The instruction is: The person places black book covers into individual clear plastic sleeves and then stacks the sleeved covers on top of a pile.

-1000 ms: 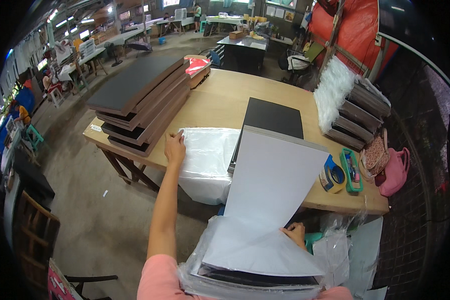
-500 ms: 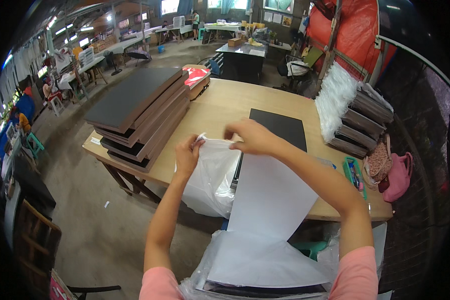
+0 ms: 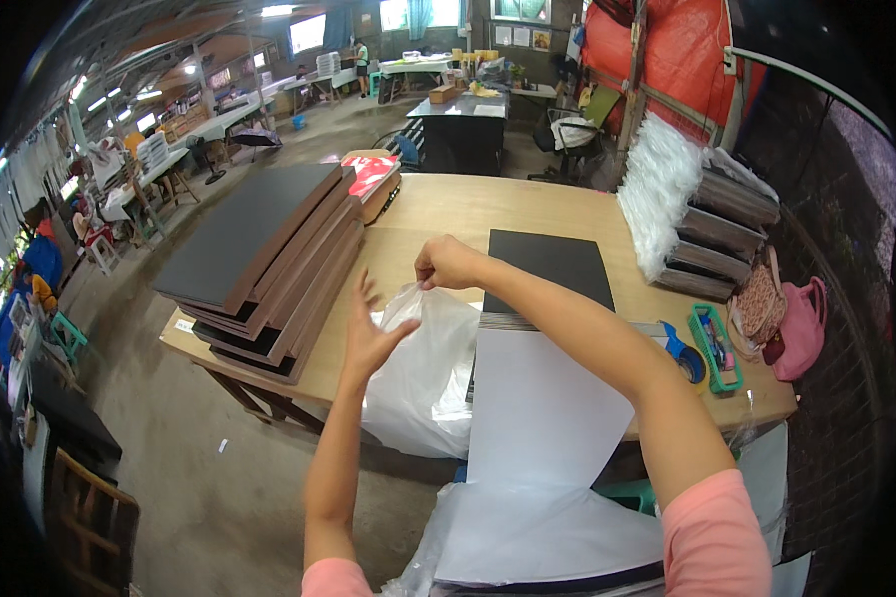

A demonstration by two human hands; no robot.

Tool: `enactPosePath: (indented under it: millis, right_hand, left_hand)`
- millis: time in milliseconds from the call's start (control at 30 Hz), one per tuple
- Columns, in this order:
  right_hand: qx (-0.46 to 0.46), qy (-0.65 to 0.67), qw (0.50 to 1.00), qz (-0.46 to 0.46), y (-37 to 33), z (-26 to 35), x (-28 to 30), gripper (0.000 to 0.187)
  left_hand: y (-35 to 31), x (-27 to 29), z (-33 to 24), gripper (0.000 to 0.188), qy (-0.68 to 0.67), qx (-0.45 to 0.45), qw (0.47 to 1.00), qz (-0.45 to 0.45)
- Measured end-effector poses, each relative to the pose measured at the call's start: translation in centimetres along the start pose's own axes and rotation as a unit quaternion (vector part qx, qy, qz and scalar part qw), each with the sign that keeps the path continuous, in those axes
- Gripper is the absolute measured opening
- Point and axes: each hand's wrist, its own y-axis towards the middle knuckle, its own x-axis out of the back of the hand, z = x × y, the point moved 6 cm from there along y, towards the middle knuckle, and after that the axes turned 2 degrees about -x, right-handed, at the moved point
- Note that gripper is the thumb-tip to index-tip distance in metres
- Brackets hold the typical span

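A translucent white plastic bag hangs over the near edge of the wooden table. My right hand pinches its top corner and lifts it. Just left of the bag, my left hand has its fingers and thumb spread, with nothing in them. Right of the bag lies a large white sheet, reaching toward me over the table edge. Beyond it is a black board on top of a stack, partly covered by my right forearm. Close to me, another white sheet rests on plastic-wrapped boards.
A tall stack of dark-topped boards stands on the left of the table. At the right are plastic-covered boards, a green basket of small items, blue tape and a pink bag. People work at far tables.
My left hand has let go of the bag and its fingers have spread. My right hand has moved left and now holds the bag's top. The view has shifted slightly.
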Motion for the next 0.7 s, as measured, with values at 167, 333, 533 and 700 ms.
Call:
enactPosePath:
  millis: [167, 333, 533, 700]
  right_hand:
    - [-0.045, -0.011, 0.997, -0.060, 0.0, 1.4, 0.3, 0.010]
    - [-0.086, -0.033, 0.991, -0.101, -0.5, 0.3, 0.7, 0.008]
    - [-0.092, -0.036, 0.991, -0.086, 0.1, 1.8, -0.3, 0.008]
    - [-0.137, -0.034, 0.985, -0.098, -0.2, 1.6, 0.5, 0.015]
  left_hand:
    - [1.9, -0.8, 5.8, 0.044, -0.202, 0.196, 0.949, 0.140]
    - [0.9, 1.9, 10.7, 0.055, 0.299, 0.218, 0.908, 0.195]
    - [2.1, -3.1, 4.8, 0.058, -0.180, 0.116, 0.967, 0.137]
    - [2.3, -3.3, 3.8, 0.035, -0.241, 0.165, 0.951, 0.097]
